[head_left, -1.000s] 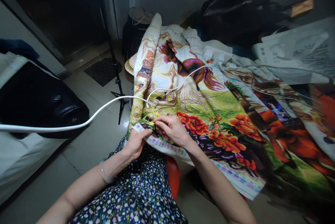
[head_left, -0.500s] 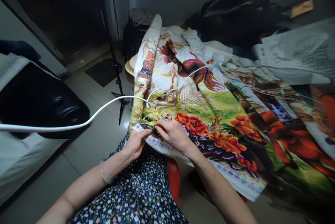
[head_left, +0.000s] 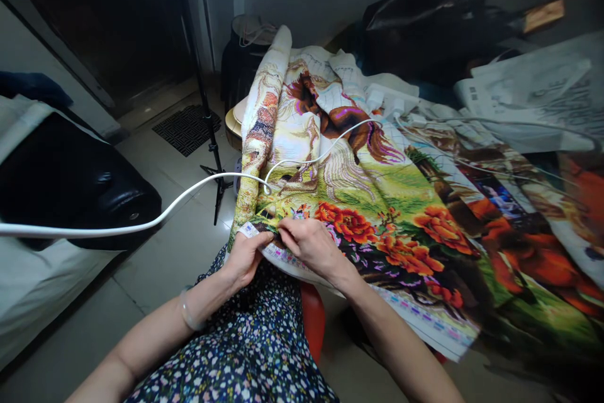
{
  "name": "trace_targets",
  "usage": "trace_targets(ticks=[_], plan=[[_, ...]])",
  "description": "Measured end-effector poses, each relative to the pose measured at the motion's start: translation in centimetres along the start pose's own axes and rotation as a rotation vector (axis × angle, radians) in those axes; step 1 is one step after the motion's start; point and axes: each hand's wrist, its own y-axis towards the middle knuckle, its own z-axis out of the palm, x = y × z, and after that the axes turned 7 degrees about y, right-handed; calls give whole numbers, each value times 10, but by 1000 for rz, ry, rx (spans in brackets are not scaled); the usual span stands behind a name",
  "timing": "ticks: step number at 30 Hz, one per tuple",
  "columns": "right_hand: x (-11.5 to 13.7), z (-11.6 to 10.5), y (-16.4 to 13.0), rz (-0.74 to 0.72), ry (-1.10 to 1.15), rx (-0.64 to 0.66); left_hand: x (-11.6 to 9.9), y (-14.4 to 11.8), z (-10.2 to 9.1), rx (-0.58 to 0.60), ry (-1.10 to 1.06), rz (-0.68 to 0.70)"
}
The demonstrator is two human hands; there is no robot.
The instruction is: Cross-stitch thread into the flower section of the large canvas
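Observation:
A large cross-stitch canvas (head_left: 401, 183) with horses and orange-red flowers spreads out before me, its left side wound into a roll (head_left: 264, 107). My left hand (head_left: 248, 256) grips the canvas's lower edge near the roll, thumb on top and fingers underneath. Just to the right, my right hand (head_left: 314, 249) is closed in a pinch right over the dark green stitched part. Whatever lies between its fingertips is too small to make out. A white cable (head_left: 198, 186) runs from the left across the view and loops onto the canvas above my hands.
A white power strip (head_left: 391, 101) with plugs lies on the far part of the canvas. White plastic bags (head_left: 538, 88) and a black bag (head_left: 425, 19) are at the back right. Left stand a black tripod (head_left: 214, 151) and a black padded seat (head_left: 80, 183). A red stool (head_left: 312, 318) shows below.
My right hand has shifted very slightly, its wrist turned a little and still close to the fabric. The left hand and the canvas have stayed in place.

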Motion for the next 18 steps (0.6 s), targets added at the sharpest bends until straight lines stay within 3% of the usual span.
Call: trace_targets(ticks=[11, 14, 18], plan=[[27, -9, 3, 19, -177, 185, 3, -2, 7, 7, 31, 96], [19, -8, 7, 48, -82, 127, 1, -3, 7, -20, 36, 102], [1, -6, 15, 66, 242, -54, -1, -4, 6, -45, 56, 91]])
